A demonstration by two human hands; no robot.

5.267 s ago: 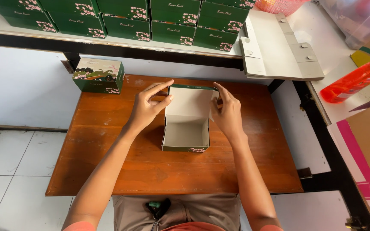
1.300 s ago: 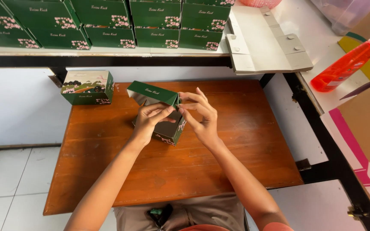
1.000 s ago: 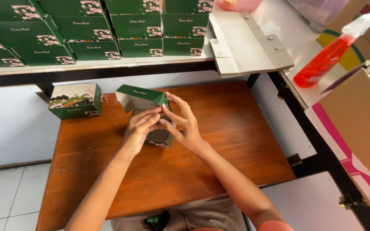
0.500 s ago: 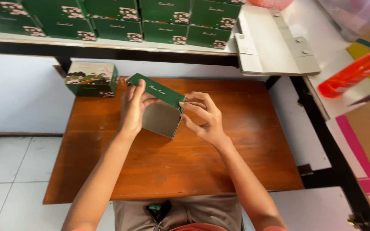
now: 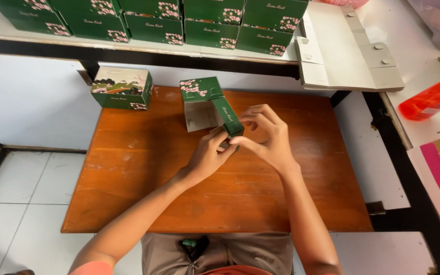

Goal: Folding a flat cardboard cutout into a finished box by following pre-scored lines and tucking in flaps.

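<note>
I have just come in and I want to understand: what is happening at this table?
A person is holding a half-folded green cardboard box above a wooden table. The left hand and the right hand pinch it at its near end, and a flap is open. One finished green box stands at the table's far left corner. More green boxes are stacked on the shelf behind, beside flat grey box blanks.

Your hands (image 5: pixel 240 145) pinching a half-folded green carton (image 5: pixel 211 104) with pink blossom print above the bench (image 5: pixel 143 188), a closed green box with landscape lid (image 5: pixel 121 88) at your far-left corner, rows of matching green boxes (image 5: pixel 179 20) on the shelf, flat grey carton blanks (image 5: pixel 350 56) right of them
</note>
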